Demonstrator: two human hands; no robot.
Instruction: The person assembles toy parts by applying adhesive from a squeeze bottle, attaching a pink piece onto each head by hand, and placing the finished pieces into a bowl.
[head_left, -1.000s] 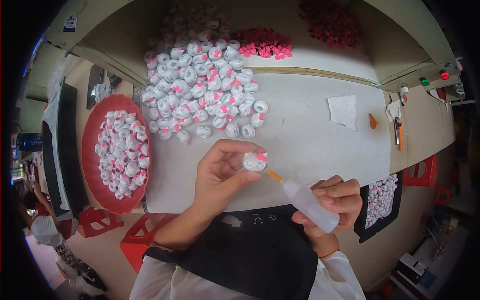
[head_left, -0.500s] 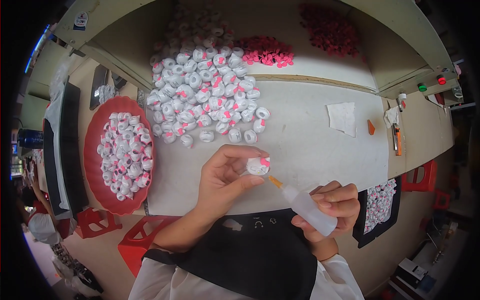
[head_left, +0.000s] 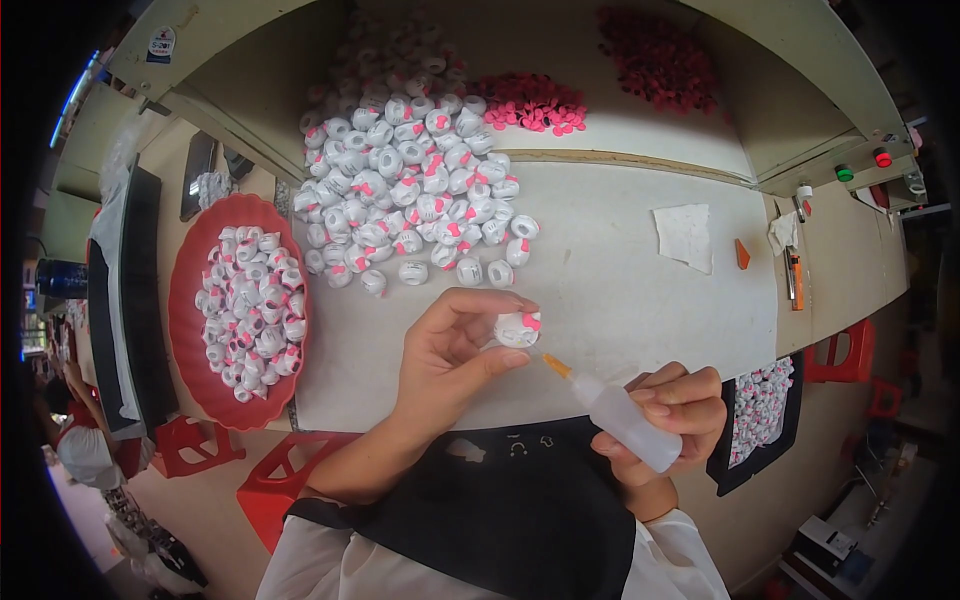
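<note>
Glue tip closing on the little white piece

Far left, I've got the red tray full of white pieces, the loose heap beyond it; my left hand pinches one small white piece with a pink spot between thumb and fingertips, tilted toward the nozzle so the spot is reachable; my right hand is clenched round the squeeze bottle, orange tip just beside the piece

Matt white tabletop, translucent plastic squeeze bottle, glossy red plastic tray
</note>
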